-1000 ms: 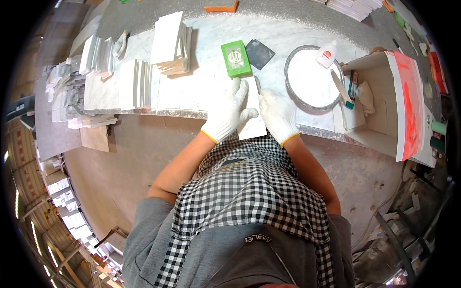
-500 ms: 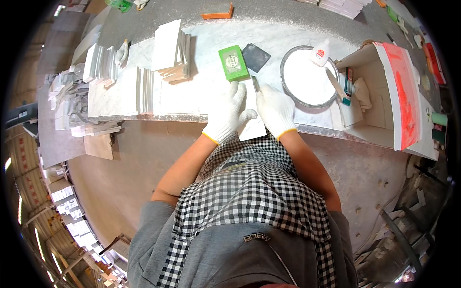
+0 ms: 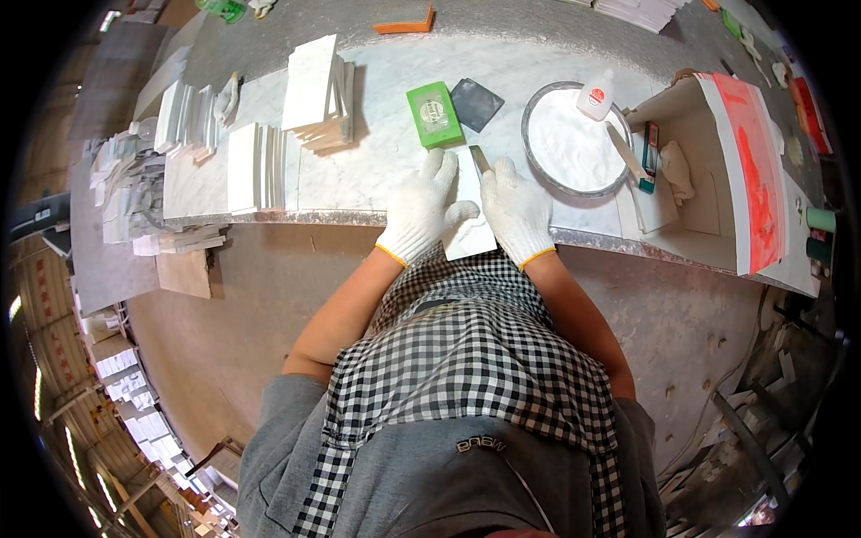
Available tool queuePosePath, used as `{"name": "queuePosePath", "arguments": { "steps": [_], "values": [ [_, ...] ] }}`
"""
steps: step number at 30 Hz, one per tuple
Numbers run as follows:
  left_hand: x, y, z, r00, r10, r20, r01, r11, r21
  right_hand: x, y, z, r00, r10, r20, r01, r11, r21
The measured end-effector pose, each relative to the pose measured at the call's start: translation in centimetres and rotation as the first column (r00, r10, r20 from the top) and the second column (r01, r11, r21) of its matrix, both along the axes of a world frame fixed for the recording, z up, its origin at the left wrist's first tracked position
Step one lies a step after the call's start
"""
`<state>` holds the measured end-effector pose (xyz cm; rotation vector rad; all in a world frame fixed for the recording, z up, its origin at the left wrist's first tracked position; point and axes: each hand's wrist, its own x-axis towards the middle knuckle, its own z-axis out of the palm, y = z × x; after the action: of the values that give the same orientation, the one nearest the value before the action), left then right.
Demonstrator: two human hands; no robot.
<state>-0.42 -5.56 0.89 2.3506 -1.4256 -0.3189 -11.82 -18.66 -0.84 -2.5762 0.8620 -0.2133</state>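
Note:
A narrow white tile [image 3: 470, 235] lies between my hands, its near end jutting past the table's front edge. My left hand [image 3: 421, 208], in a white knit glove with a yellow cuff, holds the tile from the left, with fingers along it and the thumb reaching over its face. Gloved the same way, my right hand [image 3: 517, 208] is closed on a knife with a flat metal blade [image 3: 480, 160]; the glove hides its handle. The blade points away from me at the tile's right edge. Just beyond my left fingertips sits a green box [image 3: 435, 117], beside a dark square sheet [image 3: 477, 105].
A round tub of white powder or paste [image 3: 574, 148] stands right, with a white bottle [image 3: 595, 97] and a flat scraper [image 3: 632, 157] at its rim. Further right is an open cardboard box [image 3: 717, 179]. White tile stacks [image 3: 314, 85] stand left; an orange block [image 3: 404, 18] lies at the back.
The blade in my right hand has turned very slightly. My left hand and the tile have stayed almost in place.

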Motion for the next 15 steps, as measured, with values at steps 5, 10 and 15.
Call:
{"name": "queuePosePath", "arguments": {
  "steps": [5,10,15],
  "values": [
    [-0.02,0.08,0.09,1.0,0.003,-0.002,-0.003,1.0,0.0,-0.11,-0.04,0.18,0.991,-0.029,0.133,0.002,0.98,0.197],
    [-0.05,0.01,0.07,1.0,0.003,-0.003,-0.003,1.0,0.002,0.36,-0.32,0.47,0.998,0.009,0.067,-0.023,0.976,0.215],
    [-0.01,0.08,0.06,1.0,-0.015,0.002,0.015,0.999,-0.039,0.48,-0.48,0.7,0.998,0.059,0.027,-0.063,0.98,0.191]
  ]
}}
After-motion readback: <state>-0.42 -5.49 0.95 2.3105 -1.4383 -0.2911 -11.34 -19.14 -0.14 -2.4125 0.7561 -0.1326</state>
